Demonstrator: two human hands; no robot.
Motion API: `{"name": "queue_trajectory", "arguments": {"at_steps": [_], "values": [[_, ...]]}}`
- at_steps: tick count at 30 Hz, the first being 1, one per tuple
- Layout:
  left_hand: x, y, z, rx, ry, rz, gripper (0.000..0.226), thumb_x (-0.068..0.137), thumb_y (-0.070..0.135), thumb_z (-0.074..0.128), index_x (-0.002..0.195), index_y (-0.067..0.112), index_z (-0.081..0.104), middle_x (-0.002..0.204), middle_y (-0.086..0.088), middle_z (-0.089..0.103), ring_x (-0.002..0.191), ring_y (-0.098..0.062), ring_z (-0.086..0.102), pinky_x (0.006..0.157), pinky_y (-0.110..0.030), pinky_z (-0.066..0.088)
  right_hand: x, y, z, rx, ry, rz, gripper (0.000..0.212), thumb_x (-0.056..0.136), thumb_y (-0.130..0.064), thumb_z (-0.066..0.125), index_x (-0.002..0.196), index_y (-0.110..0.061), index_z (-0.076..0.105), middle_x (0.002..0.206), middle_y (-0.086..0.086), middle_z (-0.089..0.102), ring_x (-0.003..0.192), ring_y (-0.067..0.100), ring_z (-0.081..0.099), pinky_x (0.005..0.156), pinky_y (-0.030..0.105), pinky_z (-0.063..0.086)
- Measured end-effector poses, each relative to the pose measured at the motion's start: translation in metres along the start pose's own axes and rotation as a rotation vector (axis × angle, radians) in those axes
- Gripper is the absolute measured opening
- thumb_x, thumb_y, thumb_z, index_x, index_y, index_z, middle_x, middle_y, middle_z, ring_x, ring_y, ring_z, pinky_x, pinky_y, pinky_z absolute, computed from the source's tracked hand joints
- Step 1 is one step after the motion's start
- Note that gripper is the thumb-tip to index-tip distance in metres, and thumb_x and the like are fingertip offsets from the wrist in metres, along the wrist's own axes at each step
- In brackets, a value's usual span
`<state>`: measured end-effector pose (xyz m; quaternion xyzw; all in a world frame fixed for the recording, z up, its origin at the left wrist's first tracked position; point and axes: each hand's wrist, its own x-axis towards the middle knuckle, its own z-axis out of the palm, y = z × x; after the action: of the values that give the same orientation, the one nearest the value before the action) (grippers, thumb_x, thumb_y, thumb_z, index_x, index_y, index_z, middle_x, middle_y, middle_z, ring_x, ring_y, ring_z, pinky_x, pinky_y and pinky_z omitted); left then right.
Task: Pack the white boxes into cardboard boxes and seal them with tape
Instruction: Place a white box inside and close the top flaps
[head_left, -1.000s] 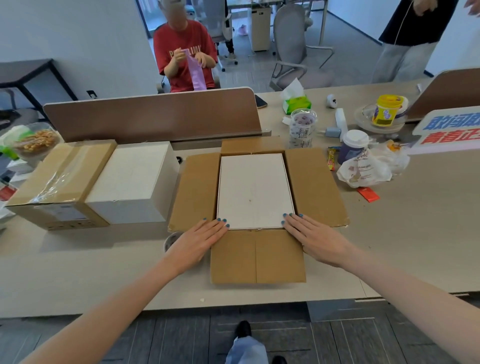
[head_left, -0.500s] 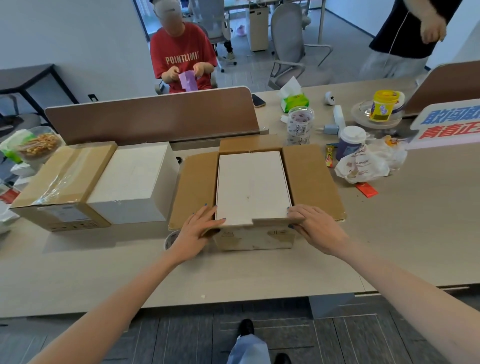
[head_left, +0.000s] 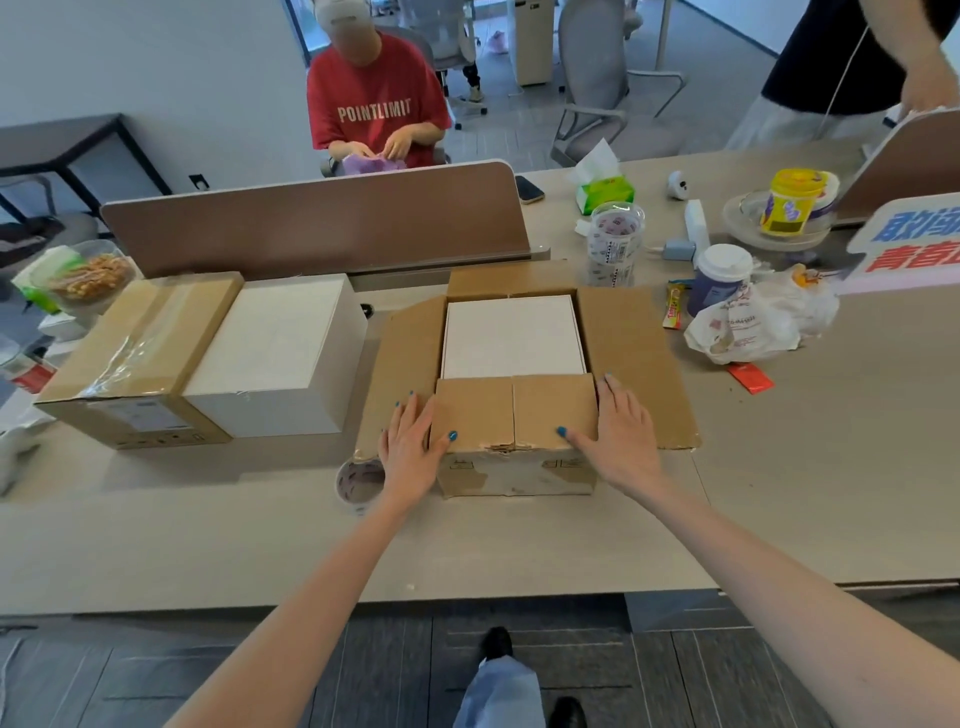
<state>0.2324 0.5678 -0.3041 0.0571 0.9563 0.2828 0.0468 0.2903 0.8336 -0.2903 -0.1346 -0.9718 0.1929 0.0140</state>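
Note:
An open cardboard box (head_left: 631, 358) stands on the desk in front of me with a white box (head_left: 511, 335) inside it. Its near flap (head_left: 514, 410) is folded in over the white box's front edge; the side flaps lie spread out. My left hand (head_left: 413, 449) rests flat at the flap's left corner, thumb on the flap. My right hand (head_left: 618, 436) lies flat at the right corner, thumb on the flap. A tape roll (head_left: 358, 483) lies under my left wrist. To the left sit a second white box (head_left: 275, 356) and a taped cardboard box (head_left: 130, 358).
A brown divider panel (head_left: 317, 218) runs behind the boxes. Right of the open box are a stack of tape rolls (head_left: 615, 249), a lidded cup (head_left: 719, 278), a plastic bag (head_left: 748, 325) and a sign (head_left: 909, 239). A person in red sits beyond the divider; another stands far right.
The near flap, which lay flat toward me, has been lifted and folded in over the white box. Both my hands moved with it and now press on its corners.

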Motion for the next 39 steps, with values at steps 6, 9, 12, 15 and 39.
{"name": "queue_trajectory", "arguments": {"at_steps": [6, 9, 12, 15, 39], "values": [[0.006, 0.005, 0.001, 0.084, 0.035, 0.040, 0.047, 0.098, 0.035, 0.049, 0.144, 0.032, 0.042, 0.161, 0.002, 0.015, 0.149, -0.018, 0.003, 0.117, -0.045, 0.002, 0.009, -0.012, 0.008, -0.094, 0.020, -0.049, 0.075, 0.095, -0.054, 0.043, 0.151, -0.010, 0.020, 0.161, 0.006, 0.010, 0.147, 0.025, 0.007, 0.119, 0.040, 0.008], [0.020, 0.012, 0.003, 0.081, 0.080, 0.091, 0.042, 0.098, 0.033, 0.051, 0.140, 0.028, 0.049, 0.159, 0.002, 0.022, 0.148, -0.018, 0.010, 0.117, -0.043, 0.005, 0.023, -0.017, 0.008, -0.063, 0.035, -0.113, 0.063, 0.096, -0.046, 0.046, 0.146, -0.011, 0.030, 0.157, 0.006, 0.020, 0.145, 0.024, 0.016, 0.118, 0.038, 0.013], [0.043, 0.021, 0.004, 0.077, 0.117, 0.164, 0.036, 0.098, 0.027, 0.051, 0.134, 0.025, 0.056, 0.155, 0.003, 0.033, 0.145, -0.018, 0.020, 0.115, -0.038, 0.010, 0.045, -0.024, 0.008, -0.001, 0.062, -0.135, 0.051, 0.098, -0.037, 0.045, 0.142, -0.011, 0.037, 0.154, 0.006, 0.028, 0.143, 0.023, 0.022, 0.118, 0.036, 0.016], [0.073, 0.033, 0.005, 0.062, 0.138, 0.196, 0.033, 0.098, 0.023, 0.052, 0.129, 0.026, 0.060, 0.151, 0.003, 0.040, 0.143, -0.017, 0.027, 0.114, -0.035, 0.013, 0.076, -0.031, 0.005, 0.036, 0.077, -0.139, 0.043, 0.099, -0.026, 0.044, 0.138, -0.008, 0.043, 0.147, 0.007, 0.038, 0.138, 0.023, 0.031, 0.114, 0.034, 0.022], [0.293, 0.063, -0.009, -0.478, -0.017, -0.310, 0.043, 0.101, 0.032, 0.046, 0.140, 0.016, 0.040, 0.089, 0.010, 0.054, 0.111, -0.021, 0.050, 0.112, -0.039, 0.029, 0.299, -0.021, -0.005, 0.393, 0.004, 0.336, 0.033, 0.101, -0.027, 0.042, 0.128, -0.009, 0.048, 0.114, 0.009, 0.061, 0.108, 0.030, 0.057, 0.085, 0.037, 0.043]]}}
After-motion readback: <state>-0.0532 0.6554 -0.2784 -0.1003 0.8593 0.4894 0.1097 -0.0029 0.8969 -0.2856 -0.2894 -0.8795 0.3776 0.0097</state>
